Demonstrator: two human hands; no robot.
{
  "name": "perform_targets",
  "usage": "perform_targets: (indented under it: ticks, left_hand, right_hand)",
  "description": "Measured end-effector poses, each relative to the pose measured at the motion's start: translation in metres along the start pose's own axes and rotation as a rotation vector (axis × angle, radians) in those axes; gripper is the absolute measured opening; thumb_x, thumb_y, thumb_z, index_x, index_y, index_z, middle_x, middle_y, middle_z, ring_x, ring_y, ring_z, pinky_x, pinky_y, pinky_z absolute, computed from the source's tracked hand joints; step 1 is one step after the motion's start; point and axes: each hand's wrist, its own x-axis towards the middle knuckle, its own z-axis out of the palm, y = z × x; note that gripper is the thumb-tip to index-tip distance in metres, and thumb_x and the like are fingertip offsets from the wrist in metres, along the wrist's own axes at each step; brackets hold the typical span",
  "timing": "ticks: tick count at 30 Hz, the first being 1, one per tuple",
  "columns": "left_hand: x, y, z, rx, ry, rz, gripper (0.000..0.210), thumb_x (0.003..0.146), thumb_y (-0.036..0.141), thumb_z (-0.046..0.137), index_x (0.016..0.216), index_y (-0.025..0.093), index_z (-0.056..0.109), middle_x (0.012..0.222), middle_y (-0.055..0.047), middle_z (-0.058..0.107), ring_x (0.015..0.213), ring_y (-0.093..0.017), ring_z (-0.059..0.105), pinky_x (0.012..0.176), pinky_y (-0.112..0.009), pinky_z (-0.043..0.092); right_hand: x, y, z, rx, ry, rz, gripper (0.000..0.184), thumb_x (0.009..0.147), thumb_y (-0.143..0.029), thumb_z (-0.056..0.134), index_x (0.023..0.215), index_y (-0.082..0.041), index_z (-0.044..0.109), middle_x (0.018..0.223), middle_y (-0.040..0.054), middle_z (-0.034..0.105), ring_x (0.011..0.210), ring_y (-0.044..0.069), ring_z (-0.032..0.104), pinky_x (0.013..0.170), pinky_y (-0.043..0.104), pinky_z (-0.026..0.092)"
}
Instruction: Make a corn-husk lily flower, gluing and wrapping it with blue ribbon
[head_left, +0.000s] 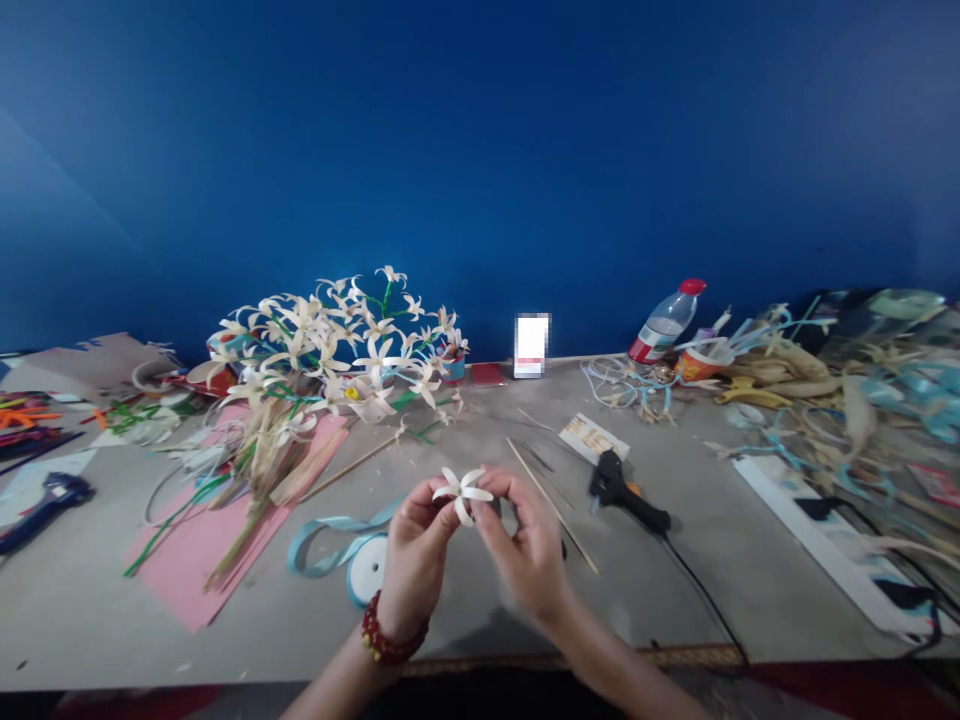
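Between my two hands, over the front middle of the table, is a white artificial flower [463, 492] with several narrow curling petals. My left hand [417, 550], with a dark red bead bracelet at the wrist, pinches it from the left. My right hand [525, 545] has its fingertips on the petals at the right side. The underside of the flower is hidden by my fingers. Just left of my left hand lie a ribbon spool [366, 572] and a loose loop of light blue ribbon [304, 548].
A large bunch of white flowers [330, 335] stands behind, left of centre. Pink paper [199, 565] carries dried husk strips. To the right are a black glue gun [626, 490], a thin stick [555, 510], a power strip [817, 550] and a tilted bottle [667, 325]. A blue glue gun [56, 500] lies far left.
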Motion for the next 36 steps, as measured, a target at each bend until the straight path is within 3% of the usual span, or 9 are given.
perform_targets:
  ticks: [7, 12, 15, 20, 25, 30, 36]
  left_hand:
    - [0.001, 0.004, -0.002, 0.078, -0.012, 0.033, 0.018, 0.070, 0.026, 0.084, 0.079, 0.017, 0.071, 0.078, -0.001, 0.068, 0.073, -0.013, 0.060, 0.070, -0.022, 0.049]
    - [0.003, 0.003, -0.007, 0.071, -0.030, 0.039, 0.015, 0.072, 0.023, 0.083, 0.081, 0.019, 0.072, 0.080, -0.001, 0.069, 0.073, -0.014, 0.061, 0.071, -0.024, 0.050]
    - [0.003, 0.002, -0.007, 0.078, 0.002, 0.084, 0.015, 0.069, 0.023, 0.084, 0.078, 0.019, 0.073, 0.084, -0.001, 0.068, 0.074, -0.014, 0.062, 0.071, -0.025, 0.051]
    - [0.003, 0.004, -0.003, 0.070, -0.046, 0.115, 0.016, 0.068, 0.030, 0.085, 0.072, 0.020, 0.074, 0.076, 0.000, 0.062, 0.067, -0.012, 0.058, 0.064, -0.023, 0.049]
    - [0.005, 0.006, -0.001, -0.003, -0.048, 0.071, 0.022, 0.061, 0.030, 0.090, 0.069, 0.019, 0.071, 0.079, 0.000, 0.059, 0.070, -0.012, 0.056, 0.064, -0.021, 0.048]
    - [0.005, 0.009, 0.003, -0.051, -0.134, -0.026, 0.022, 0.068, 0.025, 0.085, 0.075, 0.019, 0.066, 0.081, 0.001, 0.057, 0.068, -0.011, 0.055, 0.064, -0.022, 0.047]
    - [0.004, 0.009, 0.003, -0.045, -0.139, -0.028, 0.023, 0.068, 0.025, 0.085, 0.072, 0.017, 0.064, 0.078, 0.001, 0.056, 0.066, -0.011, 0.054, 0.064, -0.023, 0.047]
  right_hand:
    - [0.002, -0.001, -0.004, 0.157, -0.098, 0.231, 0.012, 0.089, -0.032, 0.060, 0.087, -0.020, 0.062, 0.080, 0.0042, 0.068, 0.074, 0.019, 0.062, 0.069, 0.032, 0.051]
    - [0.007, -0.001, -0.004, 0.344, -0.165, 0.380, 0.022, 0.088, -0.040, 0.065, 0.081, -0.019, 0.061, 0.070, 0.0005, 0.064, 0.065, 0.015, 0.059, 0.063, 0.028, 0.049]
    - [0.006, 0.000, -0.003, 0.350, -0.162, 0.390, 0.022, 0.087, -0.040, 0.067, 0.080, -0.019, 0.062, 0.070, 0.0001, 0.064, 0.065, 0.014, 0.060, 0.063, 0.027, 0.049]
    - [0.005, -0.002, -0.003, 0.345, -0.146, 0.397, 0.025, 0.087, -0.043, 0.066, 0.081, -0.019, 0.064, 0.072, 0.0007, 0.065, 0.065, 0.015, 0.060, 0.063, 0.026, 0.050]
    - [0.005, -0.005, -0.002, 0.368, -0.129, 0.397, 0.025, 0.083, -0.043, 0.071, 0.082, -0.020, 0.061, 0.074, 0.0003, 0.064, 0.067, 0.015, 0.060, 0.062, 0.025, 0.050]
    - [0.005, -0.005, -0.002, 0.454, -0.131, 0.388, 0.024, 0.083, -0.041, 0.071, 0.086, -0.020, 0.061, 0.078, 0.0013, 0.066, 0.070, 0.015, 0.062, 0.064, 0.027, 0.052]
    - [0.005, -0.006, -0.002, 0.474, -0.153, 0.393, 0.022, 0.082, -0.039, 0.072, 0.080, -0.019, 0.063, 0.077, 0.0014, 0.067, 0.070, 0.016, 0.063, 0.067, 0.029, 0.054]
